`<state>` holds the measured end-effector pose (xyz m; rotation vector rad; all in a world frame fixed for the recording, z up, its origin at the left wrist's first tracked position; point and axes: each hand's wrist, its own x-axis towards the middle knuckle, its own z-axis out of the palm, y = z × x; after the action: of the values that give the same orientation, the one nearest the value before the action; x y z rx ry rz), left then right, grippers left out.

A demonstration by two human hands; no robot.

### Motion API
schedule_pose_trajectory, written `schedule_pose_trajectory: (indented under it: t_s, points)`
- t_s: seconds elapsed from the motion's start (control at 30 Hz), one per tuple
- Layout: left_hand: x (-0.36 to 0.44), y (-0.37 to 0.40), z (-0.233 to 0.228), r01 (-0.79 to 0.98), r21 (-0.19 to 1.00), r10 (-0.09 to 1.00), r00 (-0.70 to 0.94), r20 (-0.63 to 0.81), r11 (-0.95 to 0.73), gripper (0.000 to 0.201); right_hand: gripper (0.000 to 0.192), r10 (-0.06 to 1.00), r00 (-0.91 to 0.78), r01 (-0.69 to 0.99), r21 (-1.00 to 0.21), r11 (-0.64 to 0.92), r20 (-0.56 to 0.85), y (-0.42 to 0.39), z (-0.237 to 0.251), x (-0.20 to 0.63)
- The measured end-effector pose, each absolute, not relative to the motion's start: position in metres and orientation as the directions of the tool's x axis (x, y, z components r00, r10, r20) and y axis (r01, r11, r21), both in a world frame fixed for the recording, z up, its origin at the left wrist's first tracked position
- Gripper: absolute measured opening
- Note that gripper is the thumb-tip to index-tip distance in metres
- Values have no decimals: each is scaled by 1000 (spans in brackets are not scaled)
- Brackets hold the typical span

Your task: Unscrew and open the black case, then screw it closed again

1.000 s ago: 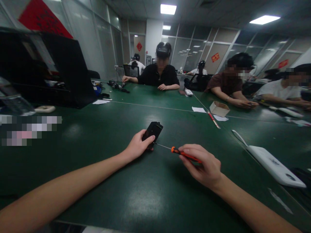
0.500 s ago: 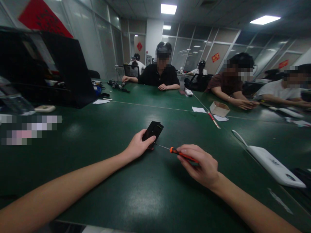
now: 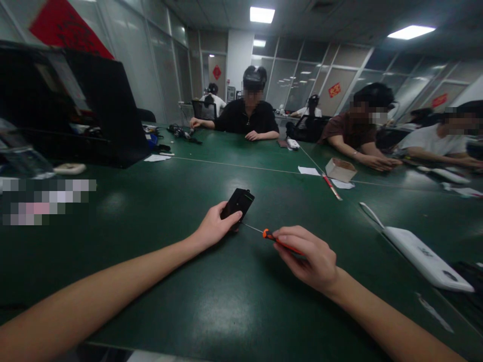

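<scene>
My left hand is closed around a flat black rectangular case with a small loop at its top corner, tilted above the green table. Its thumb lies across the front, and the lower end is partly hidden. Between the fingers and thumb of my right hand is an orange and black screwdriver. The thin metal shaft points left and its tip meets the lower right edge of the case. Whether the tip sits in a screw is too small to tell.
On the green table, a white power bank with a strap lies at the right. Farther back stand a small open box and paper slips. A large black panel rises at the left. Several people sit around.
My right hand and the screwdriver handle have shifted very slightly left. The left hand and the black case look almost unmoved.
</scene>
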<state>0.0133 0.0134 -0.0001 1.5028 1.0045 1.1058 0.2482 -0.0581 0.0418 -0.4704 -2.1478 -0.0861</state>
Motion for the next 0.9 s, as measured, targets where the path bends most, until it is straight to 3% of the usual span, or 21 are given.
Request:
schedule_pose_trajectory:
  t_s: [0.4, 0.63, 0.77, 0.9]
  points:
    - [14, 15, 1, 31, 989, 955, 265, 130, -144, 38, 51, 316, -591, 396, -74, 915, 742, -59, 41, 251]
    - [12, 15, -2, 106, 974, 957, 231, 173, -202, 37, 36, 319, -643, 436, -10, 900, 696, -59, 43, 250]
    - [11, 15, -2, 74, 977, 957, 230, 176, -198, 35, 42, 356, -639, 460, -32, 887, 681, -60, 42, 250]
    - [10, 15, -2, 18, 979, 959, 206, 195, -203, 35, 33, 338, -685, 470, 36, 882, 646, -61, 44, 250]
